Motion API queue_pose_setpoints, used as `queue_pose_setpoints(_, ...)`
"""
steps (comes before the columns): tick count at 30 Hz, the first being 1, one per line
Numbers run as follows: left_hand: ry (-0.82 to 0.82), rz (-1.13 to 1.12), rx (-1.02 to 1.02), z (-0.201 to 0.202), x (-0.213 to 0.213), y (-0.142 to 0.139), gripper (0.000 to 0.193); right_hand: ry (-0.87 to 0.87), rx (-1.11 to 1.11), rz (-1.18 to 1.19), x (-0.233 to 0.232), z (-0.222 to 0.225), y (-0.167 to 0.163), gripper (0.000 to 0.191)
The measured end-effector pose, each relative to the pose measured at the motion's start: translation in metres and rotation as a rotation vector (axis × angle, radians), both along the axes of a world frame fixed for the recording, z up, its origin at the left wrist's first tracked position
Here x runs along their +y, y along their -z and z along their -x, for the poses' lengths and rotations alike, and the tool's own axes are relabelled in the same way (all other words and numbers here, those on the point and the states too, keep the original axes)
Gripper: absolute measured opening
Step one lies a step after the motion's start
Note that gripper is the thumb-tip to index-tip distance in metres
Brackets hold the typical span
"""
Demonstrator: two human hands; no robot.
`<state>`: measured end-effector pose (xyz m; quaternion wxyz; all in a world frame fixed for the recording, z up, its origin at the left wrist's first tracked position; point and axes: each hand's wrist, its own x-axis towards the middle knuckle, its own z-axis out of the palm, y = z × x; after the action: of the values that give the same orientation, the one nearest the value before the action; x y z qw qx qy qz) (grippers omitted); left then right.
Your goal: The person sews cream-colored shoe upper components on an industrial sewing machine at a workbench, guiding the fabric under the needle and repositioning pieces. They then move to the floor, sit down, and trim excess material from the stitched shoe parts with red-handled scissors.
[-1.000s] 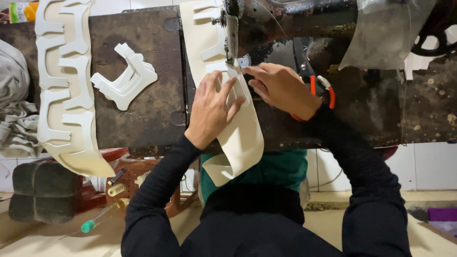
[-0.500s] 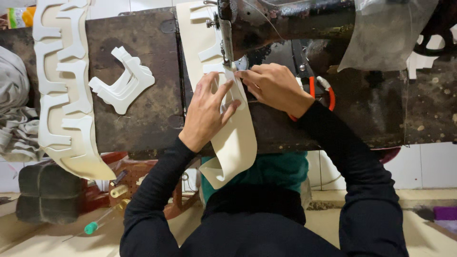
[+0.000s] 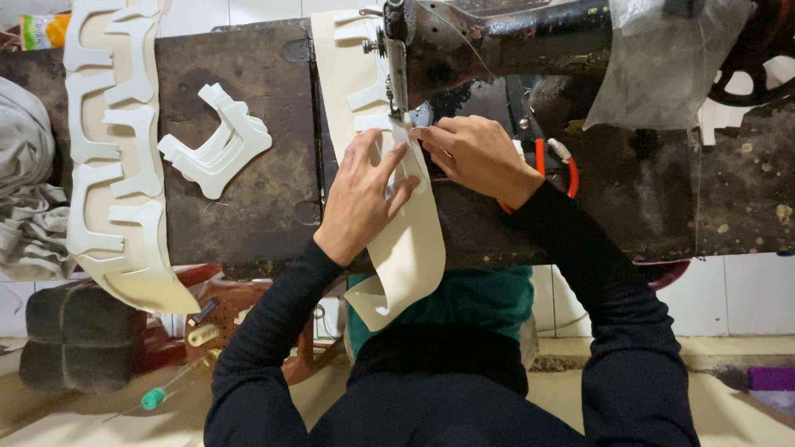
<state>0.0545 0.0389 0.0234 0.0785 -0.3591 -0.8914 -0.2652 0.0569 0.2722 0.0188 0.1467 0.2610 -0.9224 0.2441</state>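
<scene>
A long cream strip of material [image 3: 410, 248] runs under the needle of a black sewing machine [image 3: 497, 41] and hangs off the near table edge. My left hand [image 3: 360, 194] lies flat on the strip with fingers spread, just below the needle. My right hand [image 3: 472, 153] pinches the strip's edge beside the presser foot. White cut-out shapes lie sewn along the strip beyond the needle [image 3: 356, 58].
A small pile of white cut pieces [image 3: 217, 145] lies on the dark worn table [image 3: 248, 215]. Another long cream strip with white shapes [image 3: 112, 165] drapes over the left. Orange-handled scissors [image 3: 555, 161] sit right of my hand. Grey cloth [image 3: 29, 190] is far left; a green-handled screwdriver [image 3: 153, 397] lies on the floor.
The strip has fed further under the needle, so less of it hangs off the near table edge. Both hands have stayed on it beside the presser foot.
</scene>
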Motion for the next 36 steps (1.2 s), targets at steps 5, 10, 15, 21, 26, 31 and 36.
queue_pose_setpoints(5, 0.008, 0.028, 0.008, 0.001, -0.001, 0.001, 0.053, -0.007, -0.01, 0.021, 0.0, 0.0, 0.0, 0.028)
queue_pose_setpoints(10, 0.008, 0.009, 0.002, 0.0, -0.001, 0.002, 0.054, -0.015, -0.027, 0.011, 0.0, 0.0, 0.001, 0.026)
queue_pose_setpoints(15, 0.017, -0.034, 0.019, 0.002, 0.0, 0.001, 0.053, -0.017, 0.013, 0.028, 0.001, 0.0, -0.001, 0.029)
queue_pose_setpoints(21, 0.02, -0.048, -0.023, 0.004, -0.004, 0.001, 0.051, -0.011, -0.01, -0.002, 0.0, 0.0, -0.002, 0.033)
queue_pose_setpoints(26, 0.031, -0.042, -0.017, 0.007, -0.003, -0.001, 0.052, -0.01, -0.01, 0.006, 0.001, 0.001, -0.001, 0.029)
queue_pose_setpoints(31, 0.082, -0.073, -0.079, 0.017, -0.006, -0.007, 0.044, -0.006, -0.017, -0.001, 0.003, 0.001, 0.001, 0.029)
queue_pose_setpoints(36, 0.184, -0.043, -0.139, 0.038, -0.014, -0.011, 0.044, -0.036, -0.02, -0.031, 0.003, 0.003, 0.001, 0.031)
